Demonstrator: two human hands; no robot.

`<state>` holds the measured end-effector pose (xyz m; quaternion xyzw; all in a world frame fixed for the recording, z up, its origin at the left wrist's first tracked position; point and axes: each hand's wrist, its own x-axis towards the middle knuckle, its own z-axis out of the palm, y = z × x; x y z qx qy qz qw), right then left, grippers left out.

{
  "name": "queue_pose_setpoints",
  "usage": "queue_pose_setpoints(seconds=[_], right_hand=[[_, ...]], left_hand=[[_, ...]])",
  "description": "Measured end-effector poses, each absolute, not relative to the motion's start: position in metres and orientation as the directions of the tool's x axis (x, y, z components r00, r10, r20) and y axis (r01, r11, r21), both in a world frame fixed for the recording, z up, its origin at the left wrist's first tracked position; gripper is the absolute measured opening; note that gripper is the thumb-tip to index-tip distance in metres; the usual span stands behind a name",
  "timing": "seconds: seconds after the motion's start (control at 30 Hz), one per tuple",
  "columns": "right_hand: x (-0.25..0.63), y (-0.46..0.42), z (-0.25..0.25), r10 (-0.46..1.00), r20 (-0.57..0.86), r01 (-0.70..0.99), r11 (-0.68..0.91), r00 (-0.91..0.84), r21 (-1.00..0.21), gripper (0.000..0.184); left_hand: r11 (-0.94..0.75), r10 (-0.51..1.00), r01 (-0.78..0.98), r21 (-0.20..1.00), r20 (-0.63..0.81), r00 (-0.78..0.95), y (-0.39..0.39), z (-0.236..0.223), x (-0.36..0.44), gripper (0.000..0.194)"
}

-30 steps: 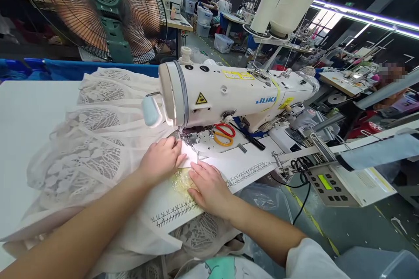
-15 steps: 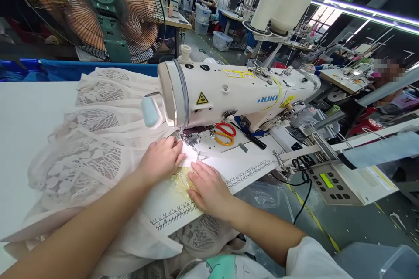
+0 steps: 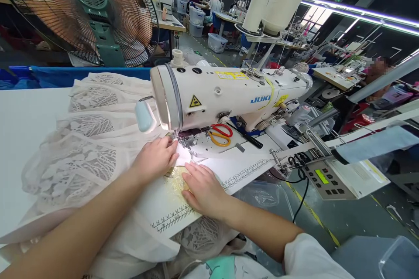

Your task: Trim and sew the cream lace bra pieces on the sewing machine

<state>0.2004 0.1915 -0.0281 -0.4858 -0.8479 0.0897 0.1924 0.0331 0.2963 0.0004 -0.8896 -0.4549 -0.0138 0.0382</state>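
My left hand [image 3: 156,159] rests beside the presser foot of the white sewing machine [image 3: 209,96], fingers bent and closed on a small piece of white fabric [image 3: 182,155]. Its fingertips are close to the needle area. My right hand [image 3: 204,189] lies with fingers stretched out and thumb apart, at the edge of a pale yellow, shiny, crinkled patch [image 3: 175,182]; what that patch is made of I cannot make out. A cream lace garment [image 3: 98,157] spreads over the table left of the machine, partly under my left forearm.
Scissors [image 3: 221,136] with red and orange handles and a black-handled tool [image 3: 250,138] lie under the machine arm. A ruler scale [image 3: 173,218] runs along the table edge. A fan [image 3: 98,17] stands behind; a control box [image 3: 330,181] hangs at right. People sit at machines farther back.
The whole view has shifted slightly, so the machine and table appear farther left. The white fabric's right edge looks rounder now. Both hands keep nearly the same place beside the presser foot.
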Motion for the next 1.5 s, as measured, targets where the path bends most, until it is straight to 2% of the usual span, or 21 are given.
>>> queue_pose_setpoints(seconds=[0.3, 0.43, 0.57, 0.8, 1.0, 1.13, 1.5], right_hand=[[0.187, 0.2, -0.027, 0.869, 0.228, 0.798, 0.494, -0.439, -0.346, 0.037], [0.187, 0.2, -0.028, 0.863, 0.245, 0.783, 0.504, -0.441, -0.366, 0.039], [0.191, 0.199, -0.028, 0.856, 0.246, 0.756, 0.518, -0.455, -0.402, 0.031], [0.217, 0.196, -0.032, 0.856, 0.312, 0.721, 0.516, -0.413, -0.461, 0.027], [0.23, 0.194, -0.037, 0.851, 0.429, 0.686, 0.508, -0.304, -0.521, 0.027], [0.228, 0.193, -0.036, 0.845, 0.455, 0.68, 0.51, -0.281, -0.527, 0.029], [0.229, 0.194, -0.034, 0.861, 0.416, 0.675, 0.495, -0.293, -0.547, 0.027]], left_hand=[[-0.671, 0.737, 0.739, -0.067, 0.054, 0.674, 0.286, 0.006, 0.034, 0.037], [-0.658, 0.751, 0.752, -0.031, 0.039, 0.659, 0.257, -0.006, 0.033, 0.046], [-0.695, 0.716, 0.719, -0.023, 0.078, 0.694, 0.249, -0.011, 0.023, 0.051], [-0.806, 0.592, 0.574, 0.145, 0.156, 0.791, 0.271, -0.017, 0.0, 0.051], [-0.809, 0.572, 0.534, 0.246, 0.118, 0.812, 0.286, -0.023, -0.009, 0.056], [-0.808, 0.572, 0.54, 0.235, 0.097, 0.815, 0.287, -0.019, -0.008, 0.056], [-0.832, 0.548, 0.52, 0.193, 0.144, 0.824, 0.299, -0.021, -0.008, 0.055]])
